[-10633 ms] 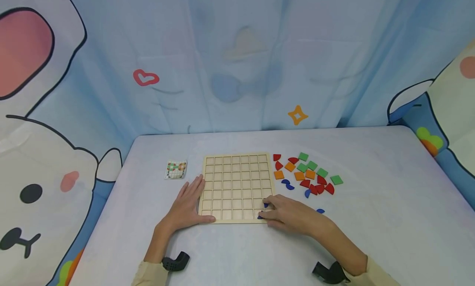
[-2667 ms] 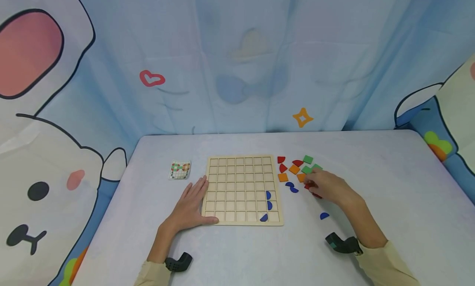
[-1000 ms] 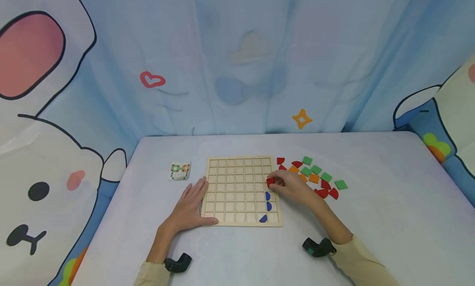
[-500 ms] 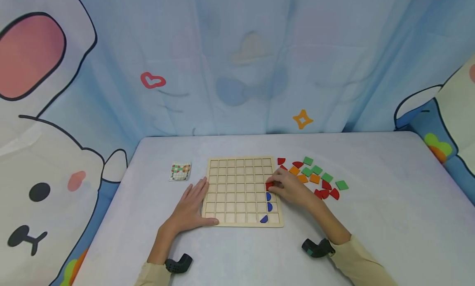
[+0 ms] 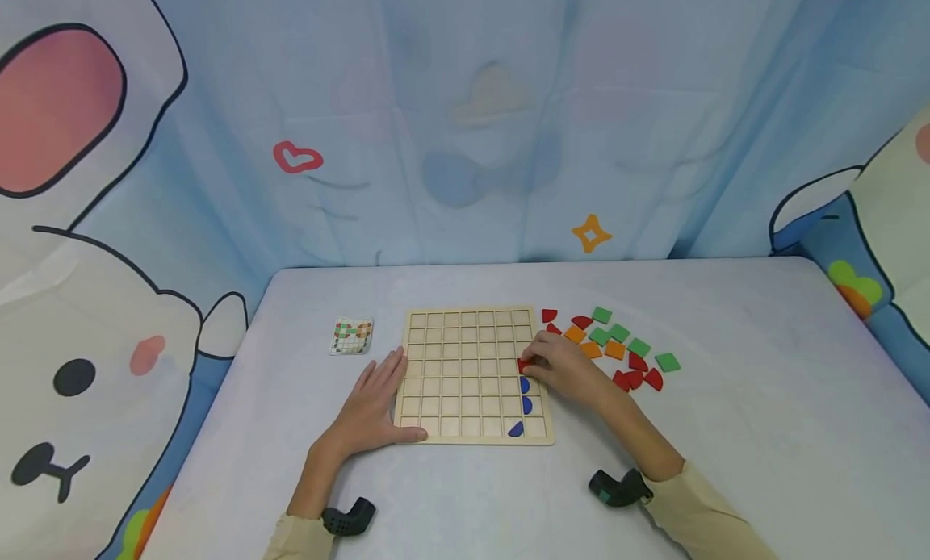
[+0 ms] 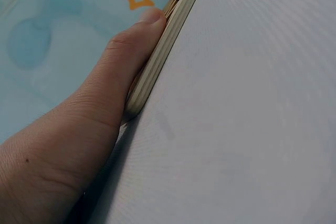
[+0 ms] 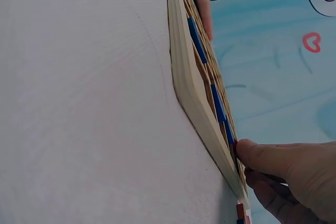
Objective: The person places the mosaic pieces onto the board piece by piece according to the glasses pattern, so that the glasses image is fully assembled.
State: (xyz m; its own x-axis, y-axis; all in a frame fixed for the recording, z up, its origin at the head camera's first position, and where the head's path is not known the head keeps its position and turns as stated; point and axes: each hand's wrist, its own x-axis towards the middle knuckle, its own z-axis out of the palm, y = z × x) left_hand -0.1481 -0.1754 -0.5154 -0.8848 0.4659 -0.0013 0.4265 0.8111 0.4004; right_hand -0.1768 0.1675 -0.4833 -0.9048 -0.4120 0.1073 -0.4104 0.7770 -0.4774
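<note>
In the head view my right hand point(image 5: 563, 368) pinches a small red piece point(image 5: 522, 366) at the right part of the square wooden grid board point(image 5: 458, 442). Its shape is mostly hidden by the fingertips. Just below it, two blue half-round pieces point(image 5: 526, 405) sit in cells one under the other, and another blue piece point(image 5: 516, 429) lies tilted in the bottom row. My left hand point(image 5: 370, 403) rests at the board's left edge, fingers extended, thumb on the front left corner. The left wrist view shows that thumb point(image 6: 123, 51) lying along the board's edge.
Right of the board lie loose green tiles point(image 5: 639, 347), orange tiles point(image 5: 614, 350) and red fan-shaped pieces point(image 5: 654, 379). A small card with a coloured grid pattern point(image 5: 352, 336) lies left of the board. A patterned blue curtain point(image 5: 465, 124) hangs behind the white table point(image 5: 763, 366).
Earlier my right hand was setting blue pieces, then reached into the loose pile. It has since brought a red piece to the board and shifted it slightly left and down. My left hand stays put.
</note>
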